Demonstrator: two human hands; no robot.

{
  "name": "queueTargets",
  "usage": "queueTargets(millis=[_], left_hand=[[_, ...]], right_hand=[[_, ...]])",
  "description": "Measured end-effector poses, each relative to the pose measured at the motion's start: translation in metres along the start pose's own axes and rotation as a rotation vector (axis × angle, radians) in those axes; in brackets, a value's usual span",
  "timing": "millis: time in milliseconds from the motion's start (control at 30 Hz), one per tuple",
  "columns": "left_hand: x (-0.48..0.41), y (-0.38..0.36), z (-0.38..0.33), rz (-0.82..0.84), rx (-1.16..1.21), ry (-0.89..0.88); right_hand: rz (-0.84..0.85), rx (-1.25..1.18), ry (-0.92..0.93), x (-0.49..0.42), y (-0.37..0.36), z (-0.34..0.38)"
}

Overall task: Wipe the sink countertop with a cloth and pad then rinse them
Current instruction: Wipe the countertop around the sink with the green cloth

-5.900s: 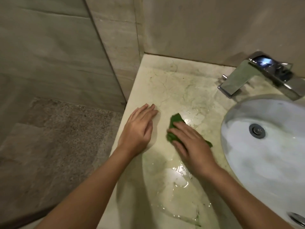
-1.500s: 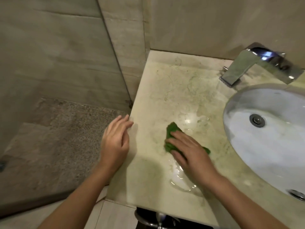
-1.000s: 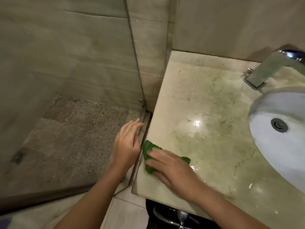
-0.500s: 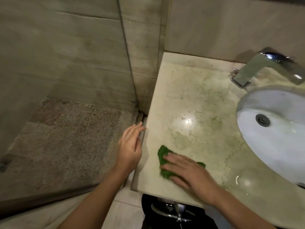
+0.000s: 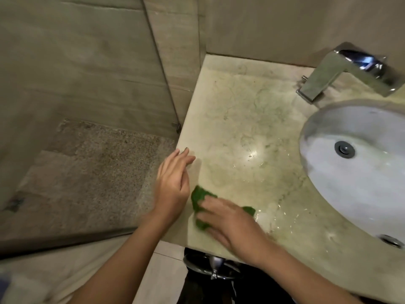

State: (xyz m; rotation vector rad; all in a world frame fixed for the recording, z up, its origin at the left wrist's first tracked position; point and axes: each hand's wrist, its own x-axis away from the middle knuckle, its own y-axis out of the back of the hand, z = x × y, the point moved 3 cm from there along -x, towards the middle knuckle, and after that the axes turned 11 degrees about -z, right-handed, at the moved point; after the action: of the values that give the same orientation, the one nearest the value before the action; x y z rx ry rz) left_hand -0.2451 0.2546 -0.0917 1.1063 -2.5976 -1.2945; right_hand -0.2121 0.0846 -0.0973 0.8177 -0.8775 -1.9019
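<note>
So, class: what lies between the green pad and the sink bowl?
Head view: only wet countertop, streaked with water, between green pad and sink bowl.

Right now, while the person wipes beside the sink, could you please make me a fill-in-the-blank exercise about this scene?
1. The right hand presses a pad of ____ colour flat on the countertop.
2. The pad lies to the ____ of the white sink basin.
3. The left hand, fingers straight at the countertop's side edge, holds ____.

Missing words: green; left; nothing.
</note>
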Motion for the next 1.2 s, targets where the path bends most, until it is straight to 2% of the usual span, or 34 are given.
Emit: queueTargets(millis=[100,267,433,633,767,833,900,1033,1200], left_hand=[[0.001,-0.009,-0.013,0.006,-0.004,-0.034],[0.002,-0.032,-0.029,0.027,0.002,-0.058],[0.006,-0.042,-0.031,0.063,-0.119,-0.133],[0.008,-0.045,-0.032,0.084,-0.189,-0.158],[0.003,-0.043,-0.033,0.06,-0.168,-0.153],[-0.004,-0.046,-0.039,0.04,-0.131,-0.165],[-0.017,-0.054,-0.046,0.031,-0.097,-0.196],[-0.06,-0.078,-0.052,0.002,-0.104,-0.176],[-0.095,-0.098,-0.047,0.025,-0.197,-0.192]], right_hand=[[0.13,0.012,0.176,0.047,0.02,-0.006],[-0.016,-0.014,-0.031,0.022,0.028,-0.04],[0.146,-0.095,0.188,0.077,0.048,-0.042],[-0.018,-0.02,-0.009,0.042,0.058,-0.083],[0.136,-0.064,0.223,0.081,0.066,-0.083],[0.195,-0.104,0.281,0.08,0.074,-0.091],[0.183,-0.112,0.291,0.058,0.074,-0.097],[0.065,-0.088,0.186,-0.004,0.075,-0.118],[-0.136,-0.009,-0.053,-0.061,0.096,-0.174]])
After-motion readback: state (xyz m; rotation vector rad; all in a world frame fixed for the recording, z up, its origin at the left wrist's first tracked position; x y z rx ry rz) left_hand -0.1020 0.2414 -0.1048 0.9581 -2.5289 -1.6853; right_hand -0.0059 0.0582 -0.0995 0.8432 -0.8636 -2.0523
